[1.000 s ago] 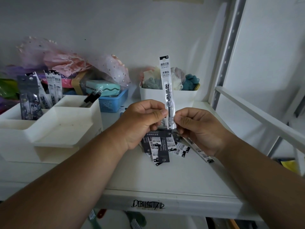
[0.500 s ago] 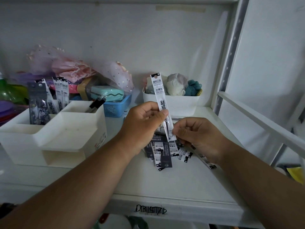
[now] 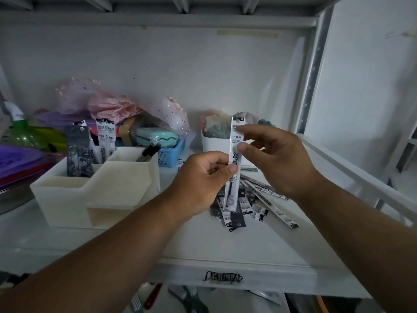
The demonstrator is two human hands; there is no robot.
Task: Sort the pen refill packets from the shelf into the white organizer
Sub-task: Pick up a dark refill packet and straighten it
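white steel shelf (image 3: 259,242) carries everything here. left of the loose pile sits the white organizer (image 3: 99,188), its rear compartments already holding upright refill packets (image 3: 106,141) and a dark packet (image 3: 77,152). the loose pile of refill packets (image 3: 252,204) lies just beneath your hands. above that pile you hold one white refill packet (image 3: 235,154) upright: your left hand (image 3: 203,179) pinches its middle between thumb and fingers, and your right hand (image 3: 275,157) touches its upper part with loosely spread fingertips. let the right hand go, keep the packet vertical, carry it left and lower it bottom-first among its matching white packets, without knocking those standing.
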